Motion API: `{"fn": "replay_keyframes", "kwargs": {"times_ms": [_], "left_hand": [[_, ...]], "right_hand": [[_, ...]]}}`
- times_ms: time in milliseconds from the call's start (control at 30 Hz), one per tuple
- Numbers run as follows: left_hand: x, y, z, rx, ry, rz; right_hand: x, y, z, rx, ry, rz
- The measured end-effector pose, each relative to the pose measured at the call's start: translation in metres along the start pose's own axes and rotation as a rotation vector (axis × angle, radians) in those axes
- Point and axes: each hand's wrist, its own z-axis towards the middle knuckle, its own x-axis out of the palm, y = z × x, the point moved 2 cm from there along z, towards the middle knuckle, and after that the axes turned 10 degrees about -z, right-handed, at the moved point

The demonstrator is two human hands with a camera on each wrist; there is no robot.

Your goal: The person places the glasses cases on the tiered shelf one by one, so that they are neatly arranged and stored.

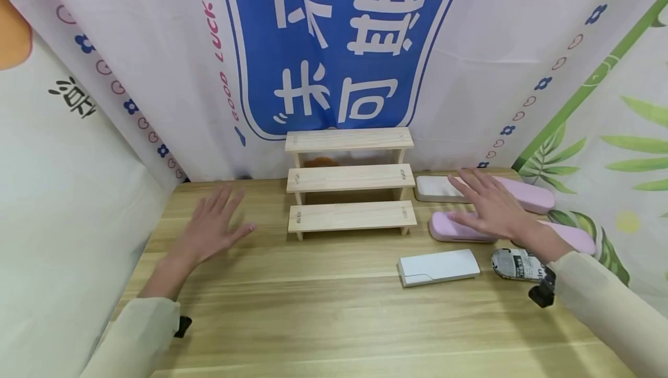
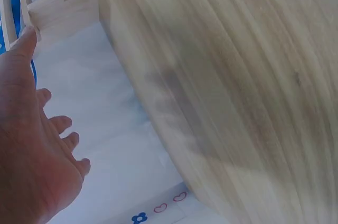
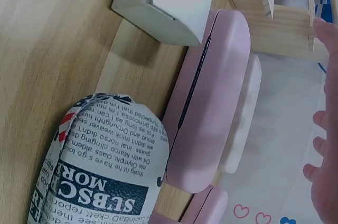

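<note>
My left hand (image 1: 211, 224) hovers over the left part of the table, fingers spread and holding nothing; the left wrist view shows the same hand (image 2: 37, 145) with loose fingers. My right hand (image 1: 487, 204), also empty with fingers extended, hovers above several glasses cases and partly hides them. Beneath and around it are a white case (image 1: 435, 189), a pink case (image 1: 529, 195), a second pink case (image 1: 449, 227) and another pink one (image 1: 574, 237). Nearer the front lie a pale white case (image 1: 438, 268) and a newspaper-print case (image 1: 514, 265), the latter partly covered by my wrist.
Between my hands a three-step wooden stand (image 1: 352, 217) stands at the back of the wood-grain table (image 1: 292, 320). Behind it hangs a white cloth with a blue printed panel (image 1: 334, 47). Printed cloth also closes off the left and right sides.
</note>
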Motion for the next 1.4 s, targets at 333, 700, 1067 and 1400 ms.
{"fn": "replay_keyframes", "kwargs": {"times_ms": [333, 700, 1067, 1400], "left_hand": [[0.011, -0.011, 0.000, 0.072, 0.005, -0.019], [0.025, -0.021, 0.003, 0.200, -0.009, -0.137], [0.037, -0.035, 0.004, 0.293, 0.003, -0.196], [0.048, -0.046, 0.006, 0.359, 0.014, -0.225]], "right_hand": [[-0.004, 0.015, 0.000, -0.162, -0.066, 0.034], [-0.003, 0.042, -0.001, -0.311, -0.130, 0.025], [0.001, 0.070, -0.007, -0.467, -0.148, 0.047], [0.008, 0.086, -0.023, -0.491, -0.104, 0.103]]}}
